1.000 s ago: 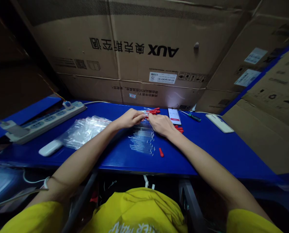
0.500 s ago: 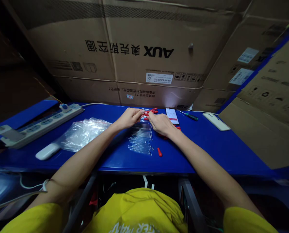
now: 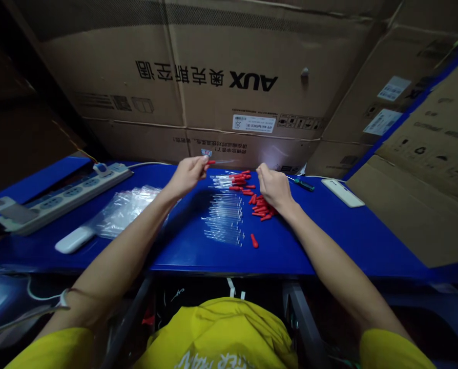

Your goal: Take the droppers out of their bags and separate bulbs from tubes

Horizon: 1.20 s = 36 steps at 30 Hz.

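Observation:
My left hand (image 3: 190,171) is closed in a pinch on a glass dropper (image 3: 212,162), its red rubber bulb at my fingertips and its thin clear tube pointing right. My right hand (image 3: 274,185) is raised apart from it, fingers curled together; whatever it may hold cannot be made out. Below my right hand lies a heap of red rubber bulbs (image 3: 262,208). Droppers with red bulbs on their tubes (image 3: 238,178) lie between the hands. Nearer me, loose glass tubes (image 3: 224,218) are spread in a stack, and a single red bulb (image 3: 254,241) lies at their right.
Clear plastic bags (image 3: 127,207) lie on the left, beside a white rounded device (image 3: 75,240) and a power strip (image 3: 83,189). On the right are a screwdriver (image 3: 304,184) and a pale phone (image 3: 342,192). A cardboard wall (image 3: 213,113) closes off the back of the blue table (image 3: 329,241).
My hands have moved apart, the left one up and left with the dropper, the right one rightward. The droppers and the heap of bulbs now show, while the lit phone is hidden.

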Motion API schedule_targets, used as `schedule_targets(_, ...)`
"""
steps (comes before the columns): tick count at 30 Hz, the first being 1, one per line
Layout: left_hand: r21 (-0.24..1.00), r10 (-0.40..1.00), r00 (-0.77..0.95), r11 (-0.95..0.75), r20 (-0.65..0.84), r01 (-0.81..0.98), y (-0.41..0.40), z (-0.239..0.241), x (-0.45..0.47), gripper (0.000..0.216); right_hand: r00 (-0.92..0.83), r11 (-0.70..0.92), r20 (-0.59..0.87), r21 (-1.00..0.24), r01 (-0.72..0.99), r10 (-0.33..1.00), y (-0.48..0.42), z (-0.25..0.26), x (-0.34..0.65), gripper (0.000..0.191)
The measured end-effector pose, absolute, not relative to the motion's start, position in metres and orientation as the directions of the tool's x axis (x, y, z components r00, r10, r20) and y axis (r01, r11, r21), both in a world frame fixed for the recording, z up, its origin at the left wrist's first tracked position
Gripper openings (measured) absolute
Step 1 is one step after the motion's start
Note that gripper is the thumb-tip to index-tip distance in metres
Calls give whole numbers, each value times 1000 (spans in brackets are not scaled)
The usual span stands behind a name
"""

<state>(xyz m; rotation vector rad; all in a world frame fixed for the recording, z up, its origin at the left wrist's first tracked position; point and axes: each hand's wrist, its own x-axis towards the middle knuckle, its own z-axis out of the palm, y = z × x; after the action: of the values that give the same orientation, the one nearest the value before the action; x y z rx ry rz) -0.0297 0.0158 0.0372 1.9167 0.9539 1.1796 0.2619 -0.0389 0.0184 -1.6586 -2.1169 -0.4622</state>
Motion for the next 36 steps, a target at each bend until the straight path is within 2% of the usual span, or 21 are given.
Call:
schedule_targets(2,817,838,363,-513,408,265,11,31,-18,52,-181,251,634,-21,968,752,-44,24,256,50)
schedule_targets(5,773,811,443,-543,382,328,4,22,-3,49,-302,321,700,108,941,648,-53,28,241,47)
schedule_targets(7,738,784,497,-574,371,355,0,20,1,45,-403,361,654,207,909,641,-56,25,232,46)
schedule_targets(10,661,745,564,-628,357,412,-4,18,1,37,-467,381,533,271,884,705,-56,16,224,40)
schedule_targets(13,494,687,639,-713,346,498,-8,15,3,28,-487,387,435,301,871,757,-54,9,220,37)
schedule_targets(17,241,643,688,-765,337,597,-15,11,8,27,-497,392,406,317,863,766,-55,5,215,37)
schedule_targets(21,86,637,692,-754,341,652,-20,11,13,29,-482,380,387,314,870,786,-55,4,212,43)
schedule_targets(24,-3,604,707,-759,368,651,-19,11,16,26,-493,385,372,329,862,786,-56,4,210,40)
schedule_targets(30,-114,591,732,-747,339,655,-20,13,17,25,-475,388,311,303,870,823,-56,1,204,37)
schedule_targets(36,-79,565,785,-797,256,599,-14,14,10,33,-514,460,199,259,849,835,-52,-2,208,38)
